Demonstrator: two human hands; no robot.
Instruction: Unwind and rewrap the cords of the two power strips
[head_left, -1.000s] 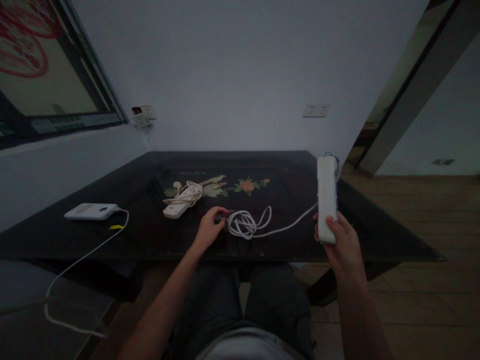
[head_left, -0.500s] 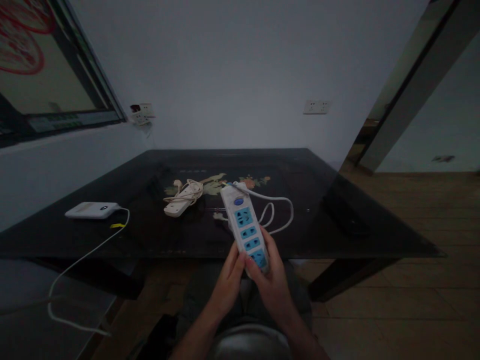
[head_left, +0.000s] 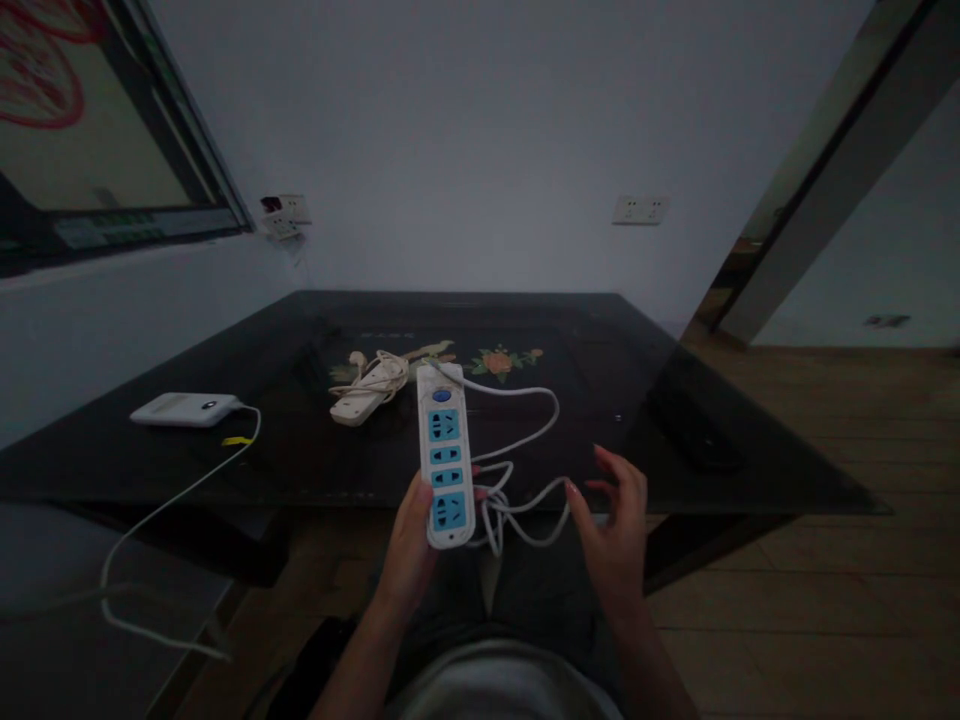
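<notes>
My left hand [head_left: 409, 550] is closed around the lower left side of a white power strip [head_left: 455, 435] with blue sockets and a blue switch. The strip is nearly upright in view, its sockets facing me. From its top a white cord [head_left: 556, 408] curves out to the right and gathers in loops beside and below the strip. Some fingertips of the left hand show behind the strip, near these loops. To the right, my right hand [head_left: 619, 520] is open, thumb and fingers apart. Its thumb tip is at the outermost loop; whether they touch I cannot tell.
A second power strip [head_left: 352, 408], its cord wound round it, lies on the dark table [head_left: 585, 340]. Left of it is a white power bank [head_left: 184, 408] with a cable [head_left: 176, 495] hanging over the edge. A dark object [head_left: 694, 430] lies at right.
My right hand has let go of the power strip and moved right, opening. The strip has turned more upright and shifted left in my left hand. The looped cord now hangs right of it.
</notes>
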